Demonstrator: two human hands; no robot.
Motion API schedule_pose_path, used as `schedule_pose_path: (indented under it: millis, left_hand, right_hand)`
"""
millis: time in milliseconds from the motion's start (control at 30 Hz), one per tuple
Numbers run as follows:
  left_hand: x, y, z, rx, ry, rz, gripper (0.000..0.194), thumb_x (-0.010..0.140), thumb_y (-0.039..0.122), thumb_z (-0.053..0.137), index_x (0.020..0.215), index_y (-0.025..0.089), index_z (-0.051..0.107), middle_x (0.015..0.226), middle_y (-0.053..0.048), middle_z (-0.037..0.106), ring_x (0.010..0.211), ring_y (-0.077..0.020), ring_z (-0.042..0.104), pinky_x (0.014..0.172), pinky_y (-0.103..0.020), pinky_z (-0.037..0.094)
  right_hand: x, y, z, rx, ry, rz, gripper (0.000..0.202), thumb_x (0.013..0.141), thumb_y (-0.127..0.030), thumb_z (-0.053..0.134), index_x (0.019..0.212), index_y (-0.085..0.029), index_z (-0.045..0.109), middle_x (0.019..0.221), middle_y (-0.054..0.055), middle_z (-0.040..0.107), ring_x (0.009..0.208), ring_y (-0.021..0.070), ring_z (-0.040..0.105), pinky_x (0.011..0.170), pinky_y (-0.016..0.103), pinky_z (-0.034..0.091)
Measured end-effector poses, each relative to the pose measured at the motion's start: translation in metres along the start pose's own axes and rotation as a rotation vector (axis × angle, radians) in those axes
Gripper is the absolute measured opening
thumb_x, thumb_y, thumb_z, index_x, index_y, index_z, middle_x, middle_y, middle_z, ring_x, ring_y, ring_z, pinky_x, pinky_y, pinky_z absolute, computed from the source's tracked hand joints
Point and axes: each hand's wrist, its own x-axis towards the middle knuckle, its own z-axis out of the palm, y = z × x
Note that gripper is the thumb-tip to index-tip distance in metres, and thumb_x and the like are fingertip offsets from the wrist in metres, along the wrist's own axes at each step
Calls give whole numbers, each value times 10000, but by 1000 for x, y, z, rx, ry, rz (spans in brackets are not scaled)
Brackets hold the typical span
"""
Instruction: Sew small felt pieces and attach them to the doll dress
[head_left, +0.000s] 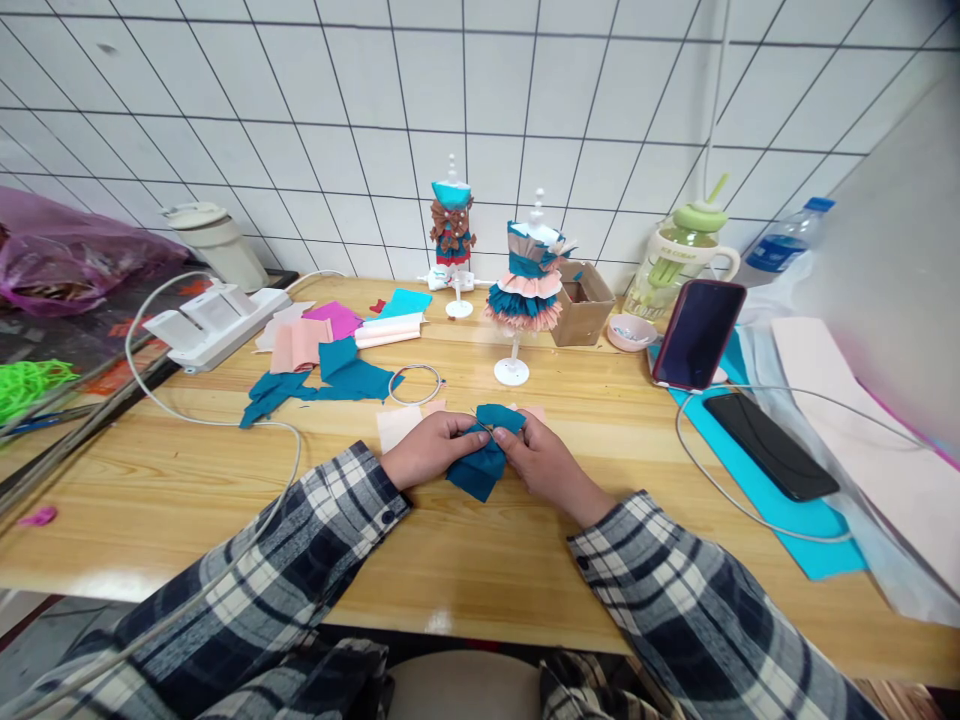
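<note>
Between my two hands is a piece of dark teal crepe paper, pinched in at its middle, with one flap above the fingers and a larger one hanging below. My left hand grips its left side with thumb and fingertips. On the other side my right hand pinches it near the gathered middle. A thin, light strand seems to cross the pinch; its kind is too small to tell. Just beyond stands a small white dress form wearing a layered teal and pink paper dress.
Teal scraps and folded pink paper lie left, beside a wire ring. Behind are a second dressed form, a cardboard box and a small bowl. Phones, a cable and a drink bottle occupy the right.
</note>
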Motion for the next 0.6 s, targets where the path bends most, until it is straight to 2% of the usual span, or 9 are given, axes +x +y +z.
schedule_pose_path:
  millis: [200, 333, 400, 500, 533, 600]
  left_hand:
    - [0, 2, 0, 39, 2, -4, 310, 802, 434, 566, 709, 144, 625, 674, 10, 620, 600, -115, 530, 575, -211, 421]
    - [0, 3, 1, 71, 11, 23, 323, 836, 437, 517, 848, 150, 665, 803, -28, 681, 707, -161, 600, 648, -248, 465]
    - [1, 1, -5, 185, 84, 67, 323, 850, 420, 498, 947, 167, 673, 928, -51, 698, 837, -198, 624, 747, -286, 478]
    - [4, -5, -27, 506, 304, 146, 315, 846, 369, 511, 1077, 212, 656, 1106, -61, 670, 1029, -235, 590, 925, -349, 420]
    - [5, -8, -37, 630, 374, 159, 311, 846, 357, 505, 1074, 216, 661, 1111, -69, 667, 1047, -249, 581, 945, -373, 403]
    - [6, -12, -58, 862, 439, 172, 294, 832, 319, 510, 1057, 220, 674, 1074, -85, 672, 1030, -274, 574, 945, -415, 386]
  right_hand:
    - [-1, -4, -1, -42, -2, -18, 231, 842, -423, 504, 886, -197, 524, 715, -12, 557, 654, 134, 501, 599, 258, 403]
    - [-1, -9, -6, -109, 27, -2, 235, 852, -435, 485, 846, -200, 499, 660, -31, 509, 594, 123, 461, 564, 251, 375]
    - [-1, -14, -9, -130, 54, 11, 250, 869, -450, 453, 823, -206, 473, 616, -44, 485, 563, 119, 451, 555, 250, 366]
    - [-1, -18, -15, -127, 76, 22, 279, 904, -462, 377, 788, -215, 435, 560, -55, 475, 528, 116, 456, 545, 247, 356]
    - [-1, -18, -17, -126, 73, 25, 292, 914, -462, 353, 773, -217, 427, 545, -56, 479, 516, 115, 456, 538, 245, 350]
    - [-1, -16, -19, -136, 53, 27, 319, 926, -462, 321, 749, -218, 424, 536, -54, 503, 494, 112, 451, 526, 242, 337]
